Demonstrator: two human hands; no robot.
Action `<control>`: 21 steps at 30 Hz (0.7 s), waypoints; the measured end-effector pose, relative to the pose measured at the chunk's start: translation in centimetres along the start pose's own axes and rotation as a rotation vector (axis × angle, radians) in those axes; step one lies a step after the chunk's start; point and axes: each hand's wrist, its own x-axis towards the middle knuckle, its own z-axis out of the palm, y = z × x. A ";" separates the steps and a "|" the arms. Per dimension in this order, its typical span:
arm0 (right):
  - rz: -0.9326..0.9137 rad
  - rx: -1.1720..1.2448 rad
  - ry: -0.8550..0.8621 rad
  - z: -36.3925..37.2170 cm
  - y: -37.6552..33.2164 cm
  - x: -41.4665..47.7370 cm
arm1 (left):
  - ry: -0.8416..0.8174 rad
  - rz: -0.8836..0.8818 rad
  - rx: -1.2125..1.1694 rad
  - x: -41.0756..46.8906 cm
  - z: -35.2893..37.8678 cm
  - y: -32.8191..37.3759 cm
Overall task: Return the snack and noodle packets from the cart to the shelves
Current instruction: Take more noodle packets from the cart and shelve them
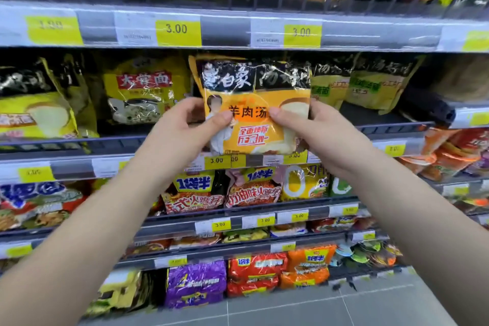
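Two bare forearms reach in from the lower corners and meet at an orange noodle packet (pixel 254 95), held upright in front of a shop shelf (pixel 391 128). Left hand (pixel 190 124) pinches the packet's left edge, thumb on the front and fingers curled behind; right hand (pixel 315 127) clamps the right edge the same way. The packet's black top band carries white characters, 白家 among them. Below, 羊肉汤 stands in dark print on an orange disc, and a red box reads 全面焕新. Whether the packet touches the shelf behind it cannot be told.

Left of the packet stands a yellow bag (pixel 143 92) marked 大骨面 on a red strip. Right of it stand yellow-green bags (pixel 330 87) with the same black band, their writing blurred. Above the packet a yellow price tag (pixel 176 28) reads 3.00, and another (pixel 217 160) at its bottom edge reads 3.00 too. Below the packet sit red packets (pixel 194 188) headed 1袋半 in blue and yellow. Lower still lies a purple multipack (pixel 195 283), just above grey floor tiles (pixel 344 307).
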 end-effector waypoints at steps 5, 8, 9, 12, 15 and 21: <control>0.014 0.061 -0.021 -0.4 1.0 3.9 | 0.073 0.012 0.026 3.1 -0.1 -0.2; 0.006 0.053 -0.012 -0.5 1.1 6.2 | 0.063 0.031 0.077 4.6 -0.1 -0.1; -0.001 0.057 0.005 -0.6 1.0 6.8 | 0.061 0.040 0.108 5.1 -0.1 0.0; -0.029 0.108 0.057 -0.7 0.4 8.6 | 0.102 0.058 0.121 6.7 0.2 0.1; -0.051 0.122 0.097 -0.5 0.2 10.0 | 0.138 0.057 0.082 8.3 0.8 0.1; -0.049 -0.105 0.148 -1.5 1.5 11.2 | 0.123 0.023 0.114 10.3 1.4 -1.8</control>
